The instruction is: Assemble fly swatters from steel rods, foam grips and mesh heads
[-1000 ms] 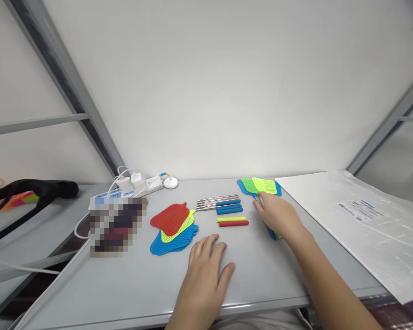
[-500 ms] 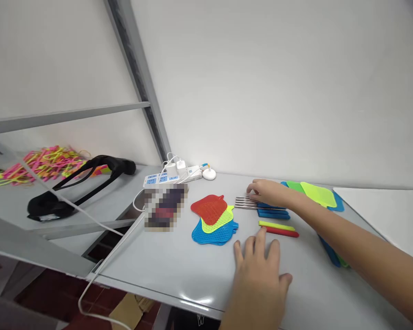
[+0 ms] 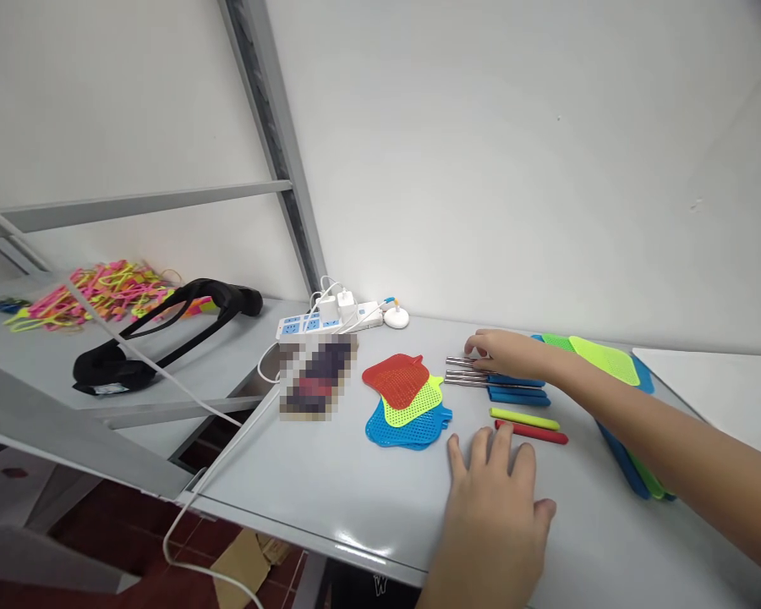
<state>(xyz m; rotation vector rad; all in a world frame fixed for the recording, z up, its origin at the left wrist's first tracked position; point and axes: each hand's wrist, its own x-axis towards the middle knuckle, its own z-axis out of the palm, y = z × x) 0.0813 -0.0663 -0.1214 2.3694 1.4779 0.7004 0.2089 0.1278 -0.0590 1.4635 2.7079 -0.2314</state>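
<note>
Both hands reach over a gray bench (image 3: 304, 491). On the right hand (image 3: 511, 353), the fingers curl over the upper metal rods (image 3: 457, 361); whether they pinch one cannot be told. The left hand (image 3: 495, 516) is palm down, fingers spread, its fingertips close by a red tube (image 3: 539, 434). A yellow tube (image 3: 523, 419) lies just behind the red one. Blue tubes (image 3: 518, 395) sit at the right ends of the lower metal rods (image 3: 464, 378). Left of these, a perforated red panel (image 3: 396, 378) overlaps a yellow panel (image 3: 422, 404), which overlaps blue panels (image 3: 409, 435). More yellow, green and blue panels (image 3: 609, 359) lie around the right forearm. Farther left stands a power strip (image 3: 292, 327) with white plugs; beyond, on a shelf, lies a bright multicolored heap (image 3: 107, 292).
</note>
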